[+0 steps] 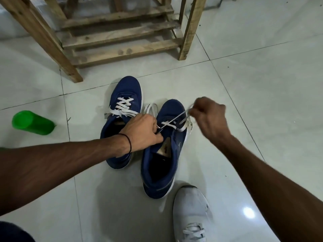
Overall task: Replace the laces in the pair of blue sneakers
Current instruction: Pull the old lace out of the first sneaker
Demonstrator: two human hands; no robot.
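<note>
**Both hands on the lace of the near blue sneaker**

Nearest us, at the bottom edge, we see a white shoe on the tiled floor, its toe just beside the heel of the near blue sneaker. That sneaker stands upright with its toe pointing away, and only its front eyelets carry the white lace. The left hand comes in from the left, fingers curled, pinching the lace at the sneaker's left eyelet row. The right hand hovers above the sneaker's right edge, slightly blurred. Its fingers are closed on the lace, which runs in a straight line from the eyelets up to it. Just to the left, partly under the left wrist, we find the far blue sneaker, laced in white. A green cup lies on its side well apart to the left. Bare tiles stretch to the right of the shoes. Beyond them a wooden rack stands, its front leg near the far sneaker's toe.
</note>
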